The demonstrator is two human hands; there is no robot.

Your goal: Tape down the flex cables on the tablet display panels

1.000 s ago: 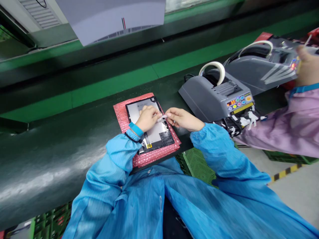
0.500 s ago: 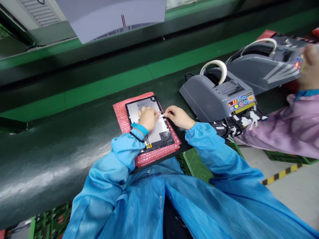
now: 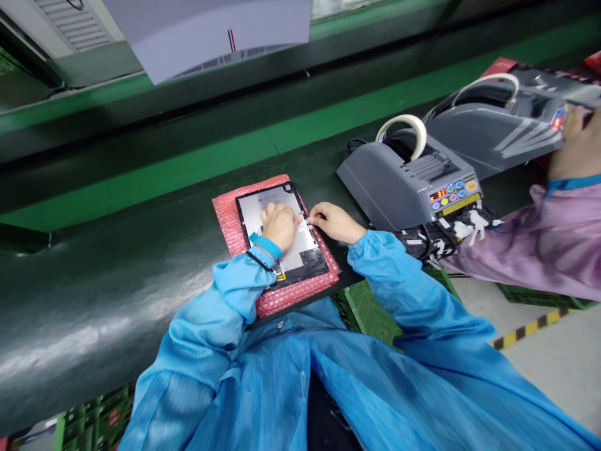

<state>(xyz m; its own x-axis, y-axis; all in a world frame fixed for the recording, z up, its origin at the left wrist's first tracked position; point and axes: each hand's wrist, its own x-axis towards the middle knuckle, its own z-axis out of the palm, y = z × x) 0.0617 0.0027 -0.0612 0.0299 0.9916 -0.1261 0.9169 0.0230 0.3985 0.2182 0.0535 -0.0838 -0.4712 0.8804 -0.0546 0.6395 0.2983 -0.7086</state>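
Note:
A flat display panel (image 3: 292,254) with a silvery back and dark edges lies on pink bubble wrap (image 3: 228,223). Over the panel's middle, my left hand (image 3: 280,227) is closed, its curled fingers and thumb at one end of a short strip of white tape (image 3: 304,222). At the panel's right edge, my right hand (image 3: 338,222) pinches the strip's other end between thumb and finger. My left fingertips are partly hidden by the back of the hand. Both hands are low over the panel.
Right of the panel stands a grey tape dispenser (image 3: 404,181) with a tape roll (image 3: 420,134) on top. Behind it is a second dispenser (image 3: 498,128), with a co-worker's hand (image 3: 580,147) by it. A green crate (image 3: 373,313) sits below the dark bench (image 3: 117,269).
Both hands have shifted slightly, the tape strip now closer down to the panel's right edge. The co-worker's hand has moved a little left and down at the far dispenser.

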